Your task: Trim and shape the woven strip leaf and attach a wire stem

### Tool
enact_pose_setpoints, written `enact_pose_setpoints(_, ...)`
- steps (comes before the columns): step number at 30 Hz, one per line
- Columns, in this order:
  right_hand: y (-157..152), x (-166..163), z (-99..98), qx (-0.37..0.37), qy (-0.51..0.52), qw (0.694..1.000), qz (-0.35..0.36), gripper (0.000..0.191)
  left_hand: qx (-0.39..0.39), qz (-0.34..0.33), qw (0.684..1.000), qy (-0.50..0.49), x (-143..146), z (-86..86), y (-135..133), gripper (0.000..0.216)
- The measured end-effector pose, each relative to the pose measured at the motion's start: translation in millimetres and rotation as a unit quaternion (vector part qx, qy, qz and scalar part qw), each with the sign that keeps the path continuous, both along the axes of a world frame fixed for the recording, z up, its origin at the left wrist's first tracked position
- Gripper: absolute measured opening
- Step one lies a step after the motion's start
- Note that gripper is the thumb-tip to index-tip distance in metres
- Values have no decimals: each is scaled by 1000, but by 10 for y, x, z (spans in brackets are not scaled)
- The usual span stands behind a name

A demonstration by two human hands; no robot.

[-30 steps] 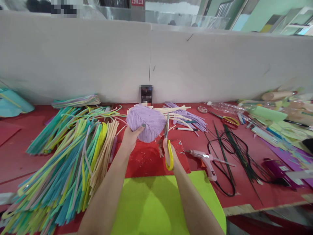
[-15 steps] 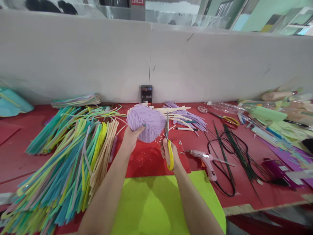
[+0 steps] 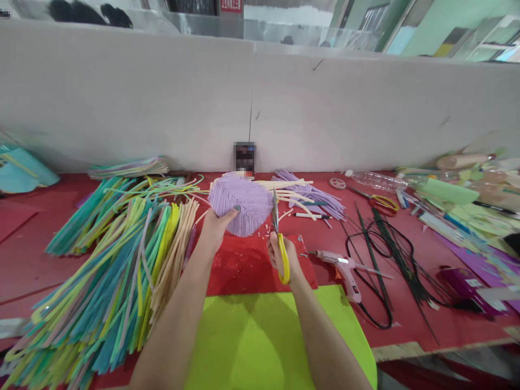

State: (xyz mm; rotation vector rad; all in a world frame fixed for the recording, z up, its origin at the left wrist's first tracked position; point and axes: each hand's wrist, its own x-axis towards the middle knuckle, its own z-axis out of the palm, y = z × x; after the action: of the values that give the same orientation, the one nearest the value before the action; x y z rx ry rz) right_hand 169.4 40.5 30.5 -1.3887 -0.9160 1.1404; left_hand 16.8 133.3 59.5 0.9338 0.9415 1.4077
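Observation:
My left hand point(image 3: 214, 230) grips a lilac block of packed foam strips point(image 3: 241, 202) from below and holds it above the red table point(image 3: 49, 260). My right hand point(image 3: 280, 254) is closed round yellow-handled scissors point(image 3: 279, 238), whose blades point up along the block's right edge. Small white trimmings lie on a red sheet point(image 3: 247, 265) beneath the block. A lime-green sheet point(image 3: 260, 341) lies nearest me, between my forearms.
A big fan of coloured foam strips point(image 3: 109, 271) covers the table's left. At right lie a pink glue gun point(image 3: 341, 265), dark green wires point(image 3: 390, 254), a second pair of scissors point(image 3: 377, 200), a clear bottle point(image 3: 376, 179) and craft clutter. A grey partition point(image 3: 162, 103) stands behind.
The scissor blades have shifted slightly along the block's right edge, and my right hand has closed a little more on the handles. The left hand keeps the block still.

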Motion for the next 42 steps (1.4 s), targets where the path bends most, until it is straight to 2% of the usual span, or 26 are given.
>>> enact_pose_setpoints(5, 6, -22, 51, 4, 41, 999, 30, 56, -6, 18, 1000, -16, -10, 24, -7, 52)
enact_pose_setpoints(10, -5, -56, 86, 35, 44, 997, 61, 59, -59, 31, 992, -105, 100, 112, -70, 49)
enact_pose_setpoints(16, -3, -134, -5, 38, 65, 996, 44, 57, -85, 33, 978, -187, 261, 57, -137, 36)
enact_pose_setpoints(20, 7, -143, -78, 18, 60, 997, 38, 56, -95, 20, 972, -214, 352, 14, -162, 35)
enact_pose_setpoints(24, 11, -135, -93, 14, 72, 997, 37, 54, -80, -2, 973, -218, 427, 6, -203, 40)
enact_pose_setpoints(35, 0, -121, -2, 24, 76, 997, 22, 56, -86, 4, 974, -211, 488, -61, -255, 36)
enact_pose_setpoints(42, -5, -125, 52, 17, 61, 998, 9, 59, -81, 19, 976, -201, 511, -32, -279, 34)
